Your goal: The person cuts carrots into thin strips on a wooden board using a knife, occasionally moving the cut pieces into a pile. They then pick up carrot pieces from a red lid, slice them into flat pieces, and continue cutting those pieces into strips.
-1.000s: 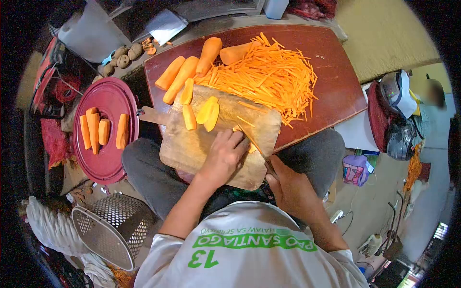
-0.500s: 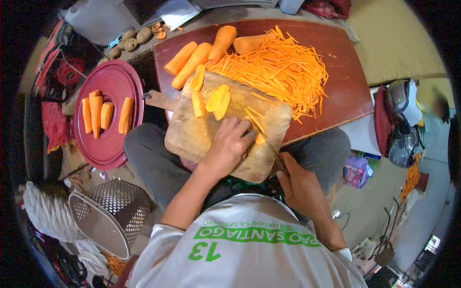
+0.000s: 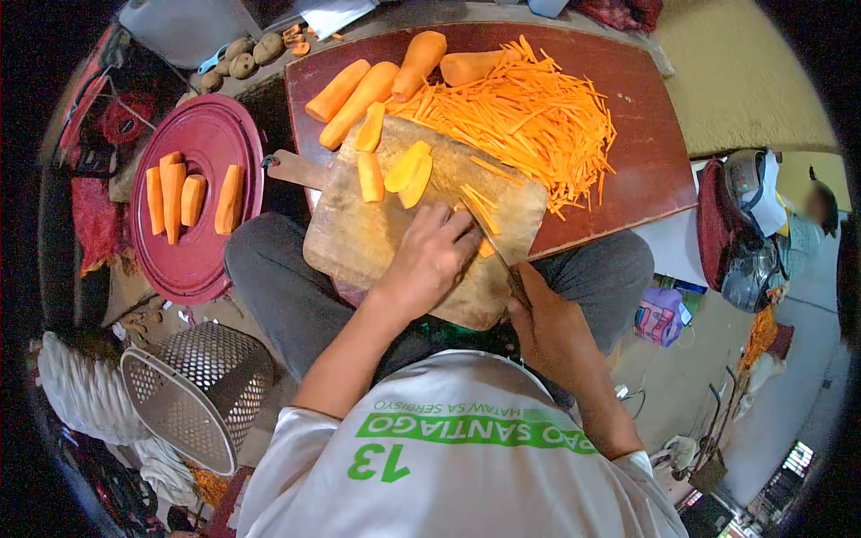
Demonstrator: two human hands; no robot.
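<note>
A wooden cutting board lies across my lap, its far part over the red table's edge. My left hand is closed with curled fingers on a carrot piece, which is mostly hidden by the hand and blade. In my right hand is the handle of a knife, the blade slanting down to the board beside my left fingertips. Thin carrot sticks lie just past the blade. Farther up the board are flat carrot slices and a cut chunk of carrot.
On the red table sit a wide heap of carrot strips and several peeled carrots. To the left, a red round lid carries more carrots. A perforated basket stands below it.
The knife and right hand have shifted slightly, and more cut sticks show beyond the blade. Less of the carrot piece shows by my left fingers. The whole view has moved a little.
</note>
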